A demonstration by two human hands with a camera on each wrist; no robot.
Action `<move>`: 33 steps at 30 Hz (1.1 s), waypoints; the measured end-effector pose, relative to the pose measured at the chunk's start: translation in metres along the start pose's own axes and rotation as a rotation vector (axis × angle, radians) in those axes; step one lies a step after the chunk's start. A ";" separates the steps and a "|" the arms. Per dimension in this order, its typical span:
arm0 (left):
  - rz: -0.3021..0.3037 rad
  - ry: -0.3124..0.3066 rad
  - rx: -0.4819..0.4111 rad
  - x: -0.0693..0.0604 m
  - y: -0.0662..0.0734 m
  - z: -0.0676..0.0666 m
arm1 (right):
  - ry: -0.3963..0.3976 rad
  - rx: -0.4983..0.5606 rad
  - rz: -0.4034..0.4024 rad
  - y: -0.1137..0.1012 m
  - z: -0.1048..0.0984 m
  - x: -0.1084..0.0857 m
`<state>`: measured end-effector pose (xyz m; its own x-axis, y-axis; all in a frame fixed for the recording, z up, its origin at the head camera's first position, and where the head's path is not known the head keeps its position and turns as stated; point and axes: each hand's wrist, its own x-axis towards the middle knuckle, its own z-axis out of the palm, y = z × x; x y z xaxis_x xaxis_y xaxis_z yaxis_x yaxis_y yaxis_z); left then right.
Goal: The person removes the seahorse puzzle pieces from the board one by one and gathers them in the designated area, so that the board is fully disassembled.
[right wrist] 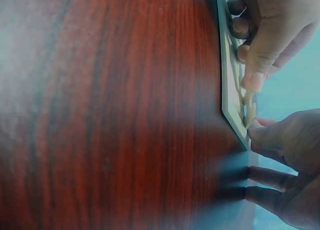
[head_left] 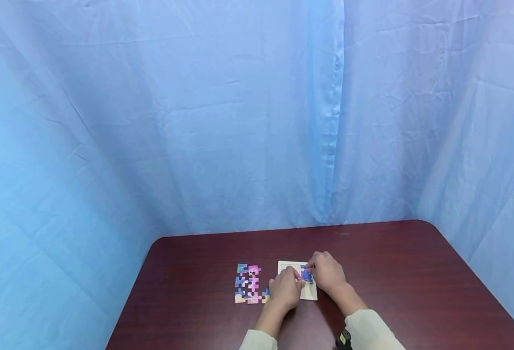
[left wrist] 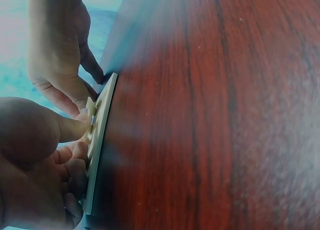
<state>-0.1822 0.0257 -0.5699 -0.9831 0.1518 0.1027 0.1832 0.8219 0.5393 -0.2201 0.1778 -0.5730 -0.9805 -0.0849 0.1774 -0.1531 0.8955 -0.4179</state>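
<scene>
A pale puzzle tray (head_left: 310,292) lies on the table with a blue and purple puzzle piece (head_left: 306,275) at its right side. My left hand (head_left: 285,288) covers the tray's left part and pinches the near end of the piece, thumb on top. From the right, my right hand (head_left: 327,271) holds the piece's other end between thumb and forefinger, at the tray's far right edge. In the right wrist view the piece (right wrist: 250,112) stands tilted above the tray's surface (right wrist: 229,97). My fingers hide much of the tray's inside.
Left of the tray lie several loose pink and blue puzzle pieces (head_left: 253,283) in rough columns. One blue and yellow piece (head_left: 265,296) is partly behind my left hand. Blue curtains (head_left: 248,121) surround the dark red table (head_left: 196,272).
</scene>
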 end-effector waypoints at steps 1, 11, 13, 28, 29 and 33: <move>0.002 -0.001 0.002 0.000 -0.001 0.000 | -0.003 0.003 0.003 0.000 0.000 0.000; 0.000 -0.019 -0.005 -0.002 -0.003 0.000 | -0.012 0.002 0.015 0.000 0.005 -0.001; -0.003 -0.021 -0.008 -0.002 -0.003 -0.001 | -0.012 0.001 0.015 0.000 0.005 -0.001; -0.014 -0.022 -0.030 -0.004 -0.005 -0.003 | -0.023 0.017 0.008 0.000 0.006 0.001; -0.014 -0.026 -0.028 -0.004 -0.005 -0.004 | -0.022 0.016 0.007 0.000 0.007 0.001; -0.004 -0.041 -0.030 -0.005 -0.005 -0.006 | -0.017 0.013 0.004 0.001 0.008 0.003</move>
<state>-0.1787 0.0173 -0.5681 -0.9829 0.1715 0.0665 0.1788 0.8057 0.5647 -0.2247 0.1751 -0.5797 -0.9829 -0.0889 0.1610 -0.1509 0.8903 -0.4297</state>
